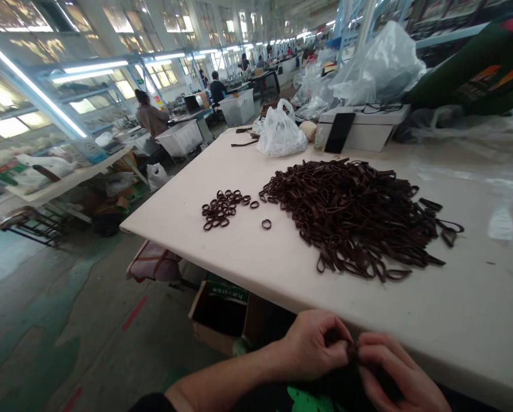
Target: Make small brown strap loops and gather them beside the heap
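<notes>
Close to my body, at the table's near edge, my left hand [310, 346] pinches a small dark brown strip loop [352, 350] between thumb and fingertips. My right hand [389, 366] meets it from the other side, its fingertips closed on the same piece. Most of that loop is hidden by my fingers. Beyond my hands a large heap of dark brown flat loops [350, 212] covers the middle of the table. Left of the heap lies a small group of rounder brown rings [222, 209], with one single ring [266, 224] apart from them.
The pale table [187, 246] ends in a corner at the left. At its back are a white plastic bag [282, 134], a dark phone [339, 133] leaning on a pale box [370, 126], and clear plastic wrapping [376, 63]. A cardboard box [219, 317] stands below. People work farther off.
</notes>
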A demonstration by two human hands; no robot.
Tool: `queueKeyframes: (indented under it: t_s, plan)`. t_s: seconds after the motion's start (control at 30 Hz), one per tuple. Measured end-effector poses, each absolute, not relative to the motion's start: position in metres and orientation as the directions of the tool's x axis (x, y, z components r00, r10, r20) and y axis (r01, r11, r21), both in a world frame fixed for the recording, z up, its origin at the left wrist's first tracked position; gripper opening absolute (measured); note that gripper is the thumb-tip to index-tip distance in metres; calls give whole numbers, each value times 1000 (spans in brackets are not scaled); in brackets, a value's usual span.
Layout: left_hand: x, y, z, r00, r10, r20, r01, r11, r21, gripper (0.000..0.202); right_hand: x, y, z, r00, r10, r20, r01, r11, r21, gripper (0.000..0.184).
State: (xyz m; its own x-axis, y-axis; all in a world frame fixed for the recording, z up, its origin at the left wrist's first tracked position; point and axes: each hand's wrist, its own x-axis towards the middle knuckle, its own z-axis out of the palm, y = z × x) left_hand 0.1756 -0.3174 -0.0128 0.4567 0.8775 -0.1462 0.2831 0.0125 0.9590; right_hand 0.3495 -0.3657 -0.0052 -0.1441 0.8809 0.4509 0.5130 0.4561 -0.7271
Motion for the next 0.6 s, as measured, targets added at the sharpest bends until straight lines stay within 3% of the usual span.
queueKeyframes:
  t_s: [0.17, 0.27, 0.43, 0.6]
  plan:
    - [178, -323, -7, 453, 877, -162, 313, 13, 950, 10, 344, -369, -6, -40, 890, 455, 709, 346, -614, 7]
    - [179, -326, -5, 378, 911, -162, 383, 5, 924, 7, 337, -372, -4, 52, 943, 329, 790, 162, -592, 5]
    - [180, -323, -11, 324, 946, -5, 521, -174, 836, 5, 328, -367, -2, 170, 975, 142, 803, -53, -594, 15]
    - [180, -321, -14, 316, 946, 70, 556, -244, 795, 4, 327, -363, -3, 173, 981, 87, 727, -67, -684, 22]
